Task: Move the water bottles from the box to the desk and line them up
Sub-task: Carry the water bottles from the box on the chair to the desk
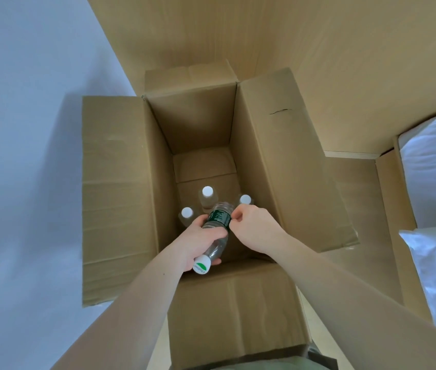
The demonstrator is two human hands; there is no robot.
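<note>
left hand [200, 236] wraps the tilted bottle [215, 231] inside the box [120, 182]; right hand [248, 222] pinches its label at 3 o'clock; lifting could topple the standing bottles [207, 198] at 12.

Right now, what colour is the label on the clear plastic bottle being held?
Dark green label with pale print, seen in the head view.

The three upright bottles [207, 196] at twelve o'clock of the hands show mostly caps; the held bottle [216, 231] and left hand [198, 241] cover their bodies. Label print is too small to read. The bedding [435, 182] at three o'clock is cut off by the edge.
</note>
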